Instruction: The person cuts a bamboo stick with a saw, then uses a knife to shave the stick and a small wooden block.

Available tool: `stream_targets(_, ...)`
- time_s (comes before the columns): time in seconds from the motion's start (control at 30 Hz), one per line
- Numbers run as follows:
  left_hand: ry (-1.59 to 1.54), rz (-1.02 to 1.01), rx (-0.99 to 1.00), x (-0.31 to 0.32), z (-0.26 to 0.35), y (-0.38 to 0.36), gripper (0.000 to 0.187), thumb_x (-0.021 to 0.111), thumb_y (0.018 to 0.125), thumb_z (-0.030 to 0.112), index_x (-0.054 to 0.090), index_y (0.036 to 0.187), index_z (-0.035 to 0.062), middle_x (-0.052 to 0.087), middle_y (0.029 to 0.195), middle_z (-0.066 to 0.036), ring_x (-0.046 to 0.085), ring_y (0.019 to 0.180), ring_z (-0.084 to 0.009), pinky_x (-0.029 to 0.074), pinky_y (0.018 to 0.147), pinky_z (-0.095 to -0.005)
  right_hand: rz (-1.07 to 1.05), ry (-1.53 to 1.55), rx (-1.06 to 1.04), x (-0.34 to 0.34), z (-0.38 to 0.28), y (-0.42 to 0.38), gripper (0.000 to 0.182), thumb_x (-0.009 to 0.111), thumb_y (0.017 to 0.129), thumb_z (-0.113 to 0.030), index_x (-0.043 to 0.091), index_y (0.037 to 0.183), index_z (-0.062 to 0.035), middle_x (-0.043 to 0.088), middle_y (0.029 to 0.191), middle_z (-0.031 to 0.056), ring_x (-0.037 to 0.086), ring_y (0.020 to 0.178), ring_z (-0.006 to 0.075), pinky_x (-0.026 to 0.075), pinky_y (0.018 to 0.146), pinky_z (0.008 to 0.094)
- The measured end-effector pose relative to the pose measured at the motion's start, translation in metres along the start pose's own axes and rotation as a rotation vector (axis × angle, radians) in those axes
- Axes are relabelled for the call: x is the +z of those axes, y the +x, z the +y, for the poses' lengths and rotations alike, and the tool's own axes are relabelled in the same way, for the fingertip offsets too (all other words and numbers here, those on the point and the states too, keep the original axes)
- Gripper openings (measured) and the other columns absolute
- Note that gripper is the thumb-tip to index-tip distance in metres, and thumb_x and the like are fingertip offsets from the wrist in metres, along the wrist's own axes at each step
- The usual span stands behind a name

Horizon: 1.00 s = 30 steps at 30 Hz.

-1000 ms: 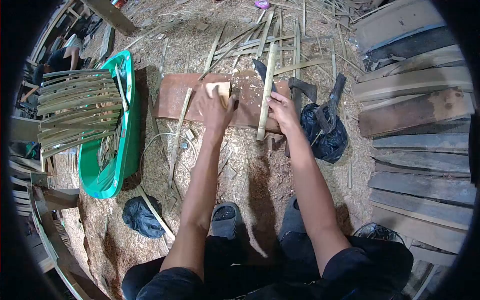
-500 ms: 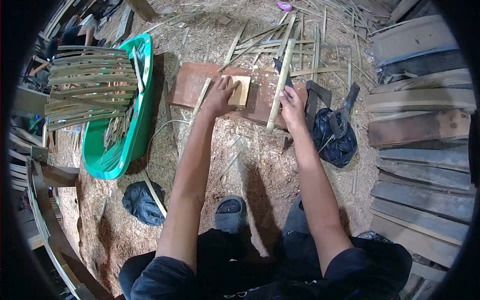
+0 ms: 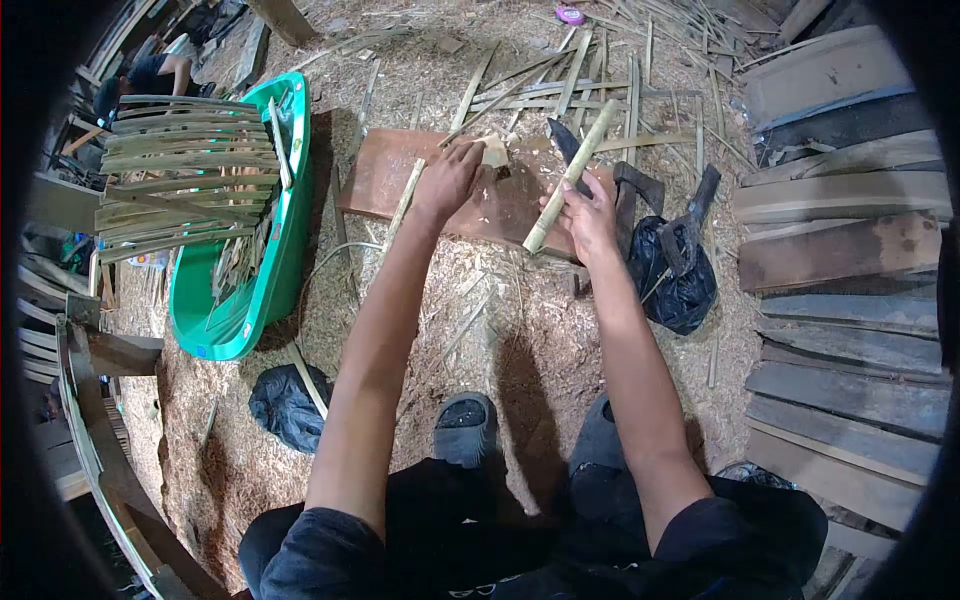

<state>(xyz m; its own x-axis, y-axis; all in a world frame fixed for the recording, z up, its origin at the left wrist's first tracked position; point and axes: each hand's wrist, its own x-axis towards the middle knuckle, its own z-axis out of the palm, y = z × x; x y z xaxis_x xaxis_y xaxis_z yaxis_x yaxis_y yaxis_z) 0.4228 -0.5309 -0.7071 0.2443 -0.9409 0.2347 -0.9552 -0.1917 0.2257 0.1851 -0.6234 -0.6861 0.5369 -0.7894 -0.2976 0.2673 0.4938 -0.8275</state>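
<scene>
My left hand [image 3: 452, 182] has its fingers closed on a small pale wooden block [image 3: 494, 152], which is tilted over a reddish-brown plank [image 3: 390, 165]. In my right hand [image 3: 588, 215] is a pale green bamboo strip [image 3: 575, 170], held diagonally across the plank's right part. A dark knife blade [image 3: 563, 138] sticks up behind the strip, its lower end hidden by strip and fingers. Beside my left wrist, a thin bamboo strip [image 3: 403, 205] crosses the plank's front edge.
A green tub [image 3: 290, 200] on the left carries many bamboo strips. Dark tools [image 3: 680, 240] and a black plastic bag [image 3: 690, 300] lie right of the plank. Another black bag [image 3: 285, 405] is at lower left. Boards [image 3: 850, 390] line the right side. A person [image 3: 160, 75] is at upper left.
My left hand has moved up and right, tipping the block from lying flat on the plank. The bamboo strip in my right hand has turned to a more slanted angle, showing more blade.
</scene>
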Motion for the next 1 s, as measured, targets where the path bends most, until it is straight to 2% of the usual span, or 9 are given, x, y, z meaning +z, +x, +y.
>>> stream_targets(0.07, -0.011, 0.181, -0.022, -0.001, 0.008, 0.009, 0.049, 0.055, 0.099, 0.031, 0.044, 0.139, 0.0044, 0.052, 0.139, -0.018, 0.053, 0.125, -0.0366, 0.048, 0.1, -0.0463, -0.002, 0.01, 0.012, -0.003, 0.002, 0.003, 0.062, 0.057, 0.099, -0.005, 0.023, 0.15, 0.0028, 0.066, 0.107, 0.0194, 0.071, 0.087, 0.0293, 0.06, 0.076, 0.0399)
stream_targets(0.2, 0.066, 0.074, -0.062, -0.012, 0.01, 0.019, 0.055, 0.066, 0.091, 0.026, 0.045, 0.136, 0.0003, 0.052, 0.131, -0.022, 0.054, 0.117, -0.0411, 0.047, 0.099, -0.0473, -0.005, 0.003, 0.023, -0.005, -0.004, -0.001, 0.053, 0.057, 0.099, -0.005, 0.033, 0.145, 0.0026, 0.066, 0.106, 0.0194, 0.071, 0.087, 0.0287, 0.061, 0.075, 0.0401)
stream_targets(0.3, -0.079, -0.035, -0.018, -0.023, 0.003, 0.026, 0.055, 0.067, 0.09, 0.02, 0.045, 0.137, 0.0005, 0.053, 0.132, -0.022, 0.053, 0.12, -0.0395, 0.047, 0.099, -0.0464, -0.018, -0.042, -0.006, -0.004, -0.019, -0.003, 0.042, 0.057, 0.099, -0.005, 0.043, 0.138, 0.0024, 0.067, 0.105, 0.0176, 0.071, 0.087, 0.0274, 0.061, 0.074, 0.0394)
stream_targets(0.33, -0.059, 0.004, 0.112, -0.026, 0.001, 0.027, 0.054, 0.068, 0.09, 0.022, 0.05, 0.137, 0.0017, 0.058, 0.127, -0.021, 0.057, 0.116, -0.039, 0.048, 0.096, -0.0447, -0.022, -0.062, -0.028, -0.002, -0.026, -0.001, 0.041, 0.057, 0.099, -0.005, 0.044, 0.137, 0.0025, 0.067, 0.104, 0.0172, 0.071, 0.087, 0.027, 0.061, 0.074, 0.0391)
stream_targets(0.43, -0.291, -0.104, 0.203, -0.044, 0.022, 0.01, 0.055, 0.074, 0.084, 0.033, 0.059, 0.13, 0.0069, 0.063, 0.123, -0.018, 0.058, 0.114, -0.0383, 0.049, 0.095, -0.0454, -0.038, -0.083, -0.04, 0.006, -0.048, -0.004, 0.029, 0.054, 0.1, -0.006, 0.052, 0.127, 0.0042, 0.067, 0.1, 0.0151, 0.071, 0.087, 0.0242, 0.061, 0.077, 0.0359)
stream_targets(0.57, -0.279, -0.235, 0.077, -0.061, 0.065, -0.016, 0.056, 0.075, 0.084, 0.035, 0.061, 0.132, 0.0101, 0.063, 0.124, -0.018, 0.06, 0.114, -0.0373, 0.05, 0.093, -0.0465, -0.096, -0.111, -0.084, 0.012, -0.054, 0.005, 0.032, 0.051, 0.102, -0.006, 0.046, 0.131, 0.007, 0.065, 0.101, 0.0181, 0.071, 0.087, 0.0265, 0.062, 0.077, 0.0373)
stream_targets(0.7, -0.356, -0.182, 0.111, -0.042, 0.07, -0.022, 0.055, 0.076, 0.083, 0.029, 0.061, 0.131, 0.0097, 0.061, 0.128, -0.019, 0.058, 0.118, -0.0387, 0.049, 0.097, -0.0468, 0.024, -0.167, -0.109, 0.027, -0.049, 0.009, 0.037, 0.05, 0.102, -0.006, 0.041, 0.135, 0.0075, 0.063, 0.101, 0.0201, 0.071, 0.083, 0.0281, 0.063, 0.074, 0.0386)
stream_targets(0.9, -0.846, -0.031, 0.008, -0.02, 0.065, -0.023, 0.078, 0.087, 0.069, 0.012, 0.052, 0.138, 0.0061, 0.06, 0.13, -0.019, 0.056, 0.125, -0.0347, 0.045, 0.106, -0.0439, 0.048, -0.278, -0.153, 0.033, -0.041, 0.027, 0.044, 0.045, 0.105, -0.011, 0.032, 0.144, 0.0041, 0.066, 0.092, 0.0175, 0.069, 0.077, 0.0245, 0.059, 0.062, 0.0342)
stream_targets(1.0, -0.96, 0.05, -0.074, -0.019, 0.067, -0.028, 0.087, 0.085, 0.065, -0.008, 0.046, 0.142, 0.0056, 0.049, 0.142, -0.013, 0.046, 0.135, -0.0258, 0.046, 0.11, -0.0417, 0.08, -0.236, -0.146, 0.035, -0.041, 0.034, 0.045, 0.044, 0.105, -0.012, 0.031, 0.146, 0.0032, 0.066, 0.092, 0.0169, 0.066, 0.072, 0.0206, 0.055, 0.058, 0.0326)
